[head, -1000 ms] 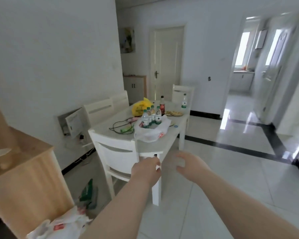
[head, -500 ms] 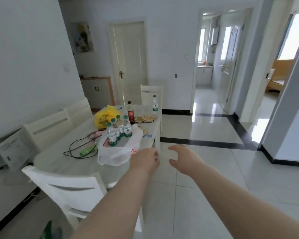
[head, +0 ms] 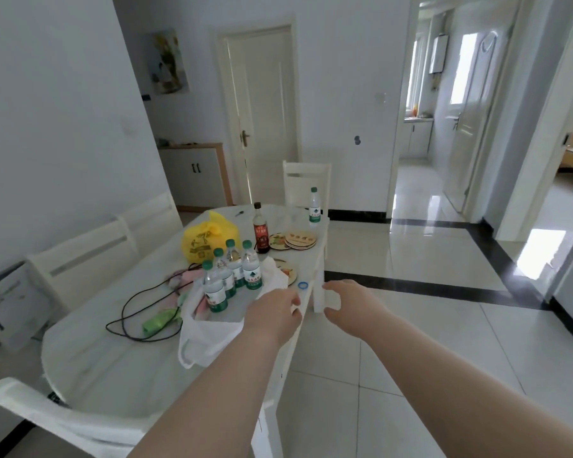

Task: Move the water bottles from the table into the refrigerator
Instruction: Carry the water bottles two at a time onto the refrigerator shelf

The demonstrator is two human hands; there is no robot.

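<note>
Both hands were out front and empty. Left hand (head: pixel 272 314) had its fingers loosely curled, over the near rim of the white bag (head: pixel 209 338). Right hand (head: pixel 348 304) was relaxed and half spread, just off the desk (head: pixel 113 355) edge, above the floor. We saw neither touching anything.

Step in hand, as we judged it: the reach before the first pick-up. The water bottles (head: pixel 251 271) stood upright, packed close inside the open bag near the desk's right edge. The refrigerator wasn't in view.

The clean way, we reckoned:
- Take the ones nearest the edge first, one per hand.
- Grip round the body, below the shoulder.
- Lift straight up, so the loose bag rim couldn't snag and tip the neighbours.
- Stay clear of the dark sauce bottle (head: pixel 261 231) just behind the group.

Carrying the whole bag by its handles looked faster, but we couldn't tell if the thin plastic would hold.

Counts we made:
- water bottles: five (four in the bag, plus the lone bottle (head: pixel 315 206) at the far end)
- sauce bottle: one
- yellow bag (head: pixel 209 239): one
- white bag: one
- blue ring (head: pixel 302 285): one
- black cable (head: pixel 126 312): one
- chairs (head: pixel 80 259): four
- round mats (head: pixel 300 241): several, exact count unclear
</note>
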